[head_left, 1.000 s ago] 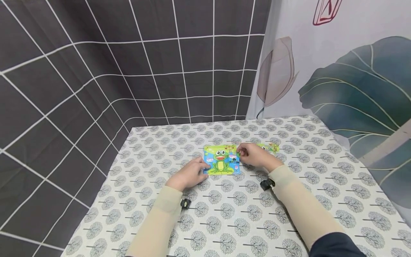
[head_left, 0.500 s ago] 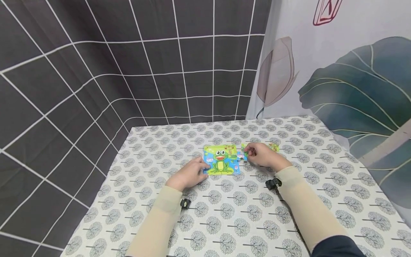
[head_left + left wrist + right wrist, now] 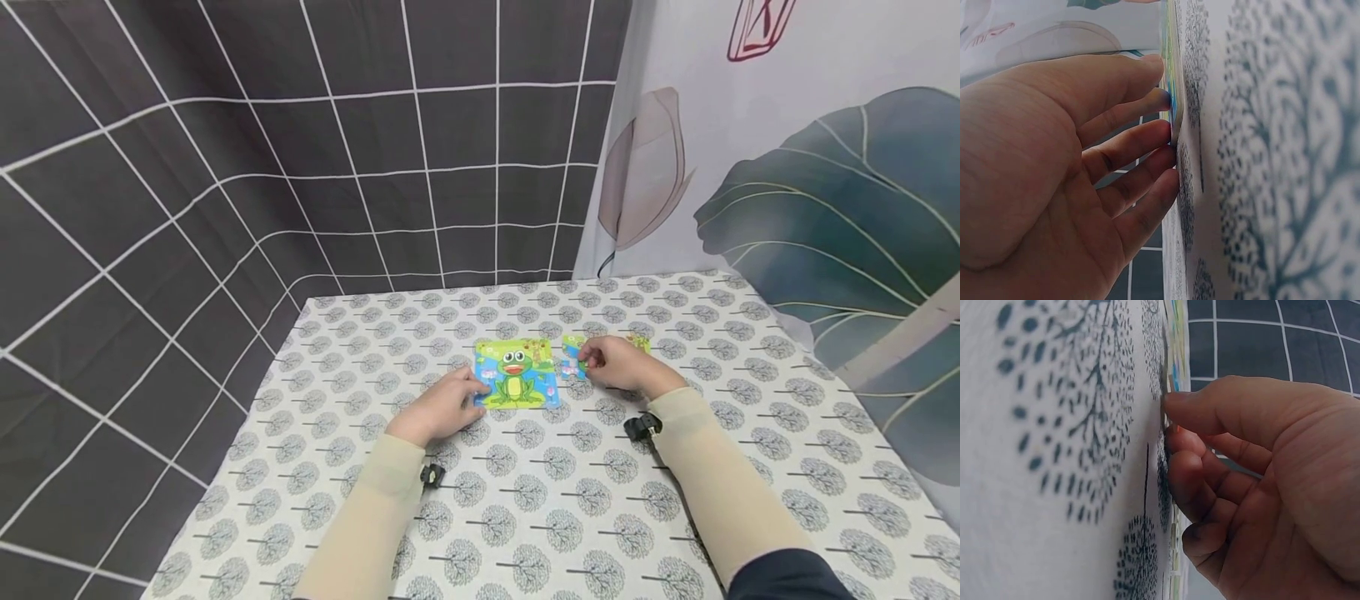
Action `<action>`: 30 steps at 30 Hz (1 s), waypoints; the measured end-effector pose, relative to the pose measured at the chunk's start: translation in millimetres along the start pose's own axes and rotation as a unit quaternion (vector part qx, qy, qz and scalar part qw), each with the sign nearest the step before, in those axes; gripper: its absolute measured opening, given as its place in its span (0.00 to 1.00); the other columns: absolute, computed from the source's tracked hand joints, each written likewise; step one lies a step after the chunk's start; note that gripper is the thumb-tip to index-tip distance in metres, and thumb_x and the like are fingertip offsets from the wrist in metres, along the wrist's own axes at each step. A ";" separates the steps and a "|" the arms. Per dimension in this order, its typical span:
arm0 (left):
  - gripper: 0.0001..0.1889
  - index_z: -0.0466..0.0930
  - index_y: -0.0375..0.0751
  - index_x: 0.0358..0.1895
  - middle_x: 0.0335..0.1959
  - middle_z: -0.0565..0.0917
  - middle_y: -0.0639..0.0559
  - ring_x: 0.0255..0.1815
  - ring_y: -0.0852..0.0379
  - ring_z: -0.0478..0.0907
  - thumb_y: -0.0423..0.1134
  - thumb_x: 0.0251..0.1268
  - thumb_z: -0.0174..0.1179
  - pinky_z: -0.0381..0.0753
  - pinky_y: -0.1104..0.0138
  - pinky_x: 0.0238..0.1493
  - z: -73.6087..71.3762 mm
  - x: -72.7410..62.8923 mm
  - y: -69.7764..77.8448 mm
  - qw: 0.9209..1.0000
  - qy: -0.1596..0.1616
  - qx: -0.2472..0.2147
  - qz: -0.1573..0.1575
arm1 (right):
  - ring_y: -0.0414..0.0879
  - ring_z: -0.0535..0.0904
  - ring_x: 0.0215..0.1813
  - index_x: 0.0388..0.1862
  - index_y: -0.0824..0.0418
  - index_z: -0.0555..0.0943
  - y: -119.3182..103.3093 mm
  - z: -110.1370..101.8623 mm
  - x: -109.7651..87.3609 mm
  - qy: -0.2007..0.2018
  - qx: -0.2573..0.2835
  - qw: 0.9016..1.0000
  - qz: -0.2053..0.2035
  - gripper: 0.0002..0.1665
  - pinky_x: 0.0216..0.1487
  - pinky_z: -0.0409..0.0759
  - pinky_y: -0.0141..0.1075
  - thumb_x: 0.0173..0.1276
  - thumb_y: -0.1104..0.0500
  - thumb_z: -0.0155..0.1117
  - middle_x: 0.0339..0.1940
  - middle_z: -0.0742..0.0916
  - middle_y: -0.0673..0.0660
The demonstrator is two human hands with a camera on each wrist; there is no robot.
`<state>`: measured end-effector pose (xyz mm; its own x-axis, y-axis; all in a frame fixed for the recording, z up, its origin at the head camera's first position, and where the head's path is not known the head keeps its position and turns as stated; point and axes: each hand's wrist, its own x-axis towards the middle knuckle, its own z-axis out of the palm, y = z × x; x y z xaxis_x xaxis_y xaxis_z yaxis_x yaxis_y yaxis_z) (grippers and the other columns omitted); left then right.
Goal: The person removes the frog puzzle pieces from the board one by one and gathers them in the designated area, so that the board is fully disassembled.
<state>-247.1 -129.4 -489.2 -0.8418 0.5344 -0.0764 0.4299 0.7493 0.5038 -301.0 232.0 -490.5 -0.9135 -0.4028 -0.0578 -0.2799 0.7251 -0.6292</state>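
A square frog puzzle (image 3: 516, 383) lies flat on the table in the head view. At its left edge my left hand (image 3: 442, 406) rests with fingers and thumb spread; in the left wrist view the fingertips (image 3: 1159, 132) touch the puzzle's side. Just right of the puzzle lies a blue jigsaw piece (image 3: 573, 368), apart from it. My right hand (image 3: 621, 364) pinches this piece near its right side with thumb and bent fingers. The right wrist view shows the thumb (image 3: 1191, 407) low over the cloth; the piece itself is mostly hidden there.
Another green picture piece (image 3: 639, 342) lies behind the right hand, partly covered by it. A tree-patterned cloth (image 3: 525, 517) covers the table. Behind stand a dark gridded curtain (image 3: 457, 200) and a pale leaf-print curtain (image 3: 750, 108).
My right hand has moved right, drawing the blue jigsaw piece away from the frog puzzle's right side. My left hand has stayed at the left edge.
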 end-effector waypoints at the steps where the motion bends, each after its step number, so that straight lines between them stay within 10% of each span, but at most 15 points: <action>1: 0.24 0.81 0.46 0.68 0.56 0.76 0.58 0.57 0.59 0.74 0.44 0.72 0.68 0.76 0.59 0.69 0.0 0.2 -0.3 1.000 0.000 0.001 0.000 | 0.46 0.77 0.35 0.47 0.63 0.84 -0.1 0.1 0.1 0.001 -0.001 1.000 0.000 0.11 0.41 0.81 0.40 0.65 0.69 0.70 0.32 0.83 0.52; 30: 0.24 0.81 0.45 0.68 0.55 0.76 0.57 0.53 0.60 0.74 0.43 0.72 0.68 0.78 0.61 0.65 -2.8 -0.9 2.2 1.000 0.001 0.003 0.008 | 0.46 0.77 0.37 0.50 0.63 0.84 10.7 -1.1 1.9 -0.010 0.020 1.000 0.003 0.13 0.44 0.81 0.40 0.67 0.68 0.72 0.34 0.83 0.53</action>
<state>-246.3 -129.3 -485.6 -0.8355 0.5452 -0.0680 0.4447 0.7437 0.4992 -306.1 239.6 -496.5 -0.9088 -0.4102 -0.0766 -0.2625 0.7045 -0.6593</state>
